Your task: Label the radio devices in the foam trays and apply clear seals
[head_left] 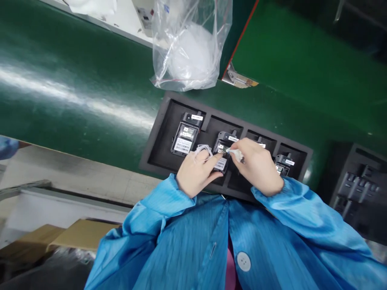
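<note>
In the head view, a black handheld device [221, 158] with its back uncovered lies in a compartment of the dark foam tray [151, 141]. My left hand [195, 171] rests on its left side, thumb and index finger apart on the device. Thin white looped strands [203, 149] lie about its curled fingers. My right hand [258, 167] pinches a small whitish pointed thing [237, 153], its tip at the device's open back; its kind is unclear. To the left lies a similar device [186, 135] with a barcode label. Another device [283, 164] is at the right, partly hidden by my right hand.
A clear plastic bag [192, 50] with white contents sits behind the tray on the green table [75, 88]. A dark tray with parts [358, 185] stands at the right. Cardboard boxes [81, 235] are at the lower left. A blue sleeve [7, 147] shows at the left edge.
</note>
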Available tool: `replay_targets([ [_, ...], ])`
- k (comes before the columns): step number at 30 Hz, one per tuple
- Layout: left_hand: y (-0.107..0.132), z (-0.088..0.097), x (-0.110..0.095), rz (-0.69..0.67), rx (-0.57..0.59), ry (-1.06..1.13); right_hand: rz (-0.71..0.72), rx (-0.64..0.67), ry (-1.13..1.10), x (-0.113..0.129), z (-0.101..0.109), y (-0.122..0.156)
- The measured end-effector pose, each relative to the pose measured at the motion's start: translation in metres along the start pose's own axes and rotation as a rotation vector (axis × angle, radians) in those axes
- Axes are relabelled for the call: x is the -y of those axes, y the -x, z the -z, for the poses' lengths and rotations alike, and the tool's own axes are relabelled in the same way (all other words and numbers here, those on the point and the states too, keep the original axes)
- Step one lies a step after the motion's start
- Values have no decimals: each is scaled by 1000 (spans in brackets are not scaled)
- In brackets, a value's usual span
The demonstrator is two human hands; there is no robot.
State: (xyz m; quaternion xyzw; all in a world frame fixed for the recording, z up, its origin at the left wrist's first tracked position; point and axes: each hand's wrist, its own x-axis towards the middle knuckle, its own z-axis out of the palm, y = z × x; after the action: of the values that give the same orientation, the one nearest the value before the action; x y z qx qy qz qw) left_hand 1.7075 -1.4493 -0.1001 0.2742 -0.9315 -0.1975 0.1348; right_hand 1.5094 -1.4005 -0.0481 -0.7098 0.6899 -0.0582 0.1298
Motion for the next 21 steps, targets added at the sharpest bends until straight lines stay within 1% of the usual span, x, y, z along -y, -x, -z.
replay_targets([
  [3, -5, -1, -5, -46, 63, -3, 36, 60, 146, 8, -6, -10],
  [6, -5, -4, -6, -88, 92, -15, 65, 112, 271, 14, -8, -15],
  [10, -3, -10, -5, -123, 90, -12, 99, 179, 404, 25, -4, -18],
  [14, -2, -12, -7, -135, 80, -11, 155, 241, 476, 34, 5, -22],
  [17, -1, -12, -9, -138, 74, -13, 157, 271, 502, 30, 14, -26],
  [21, 0, -12, -10, -152, 86, -8, 110, 222, 489, 17, 22, -30],
])
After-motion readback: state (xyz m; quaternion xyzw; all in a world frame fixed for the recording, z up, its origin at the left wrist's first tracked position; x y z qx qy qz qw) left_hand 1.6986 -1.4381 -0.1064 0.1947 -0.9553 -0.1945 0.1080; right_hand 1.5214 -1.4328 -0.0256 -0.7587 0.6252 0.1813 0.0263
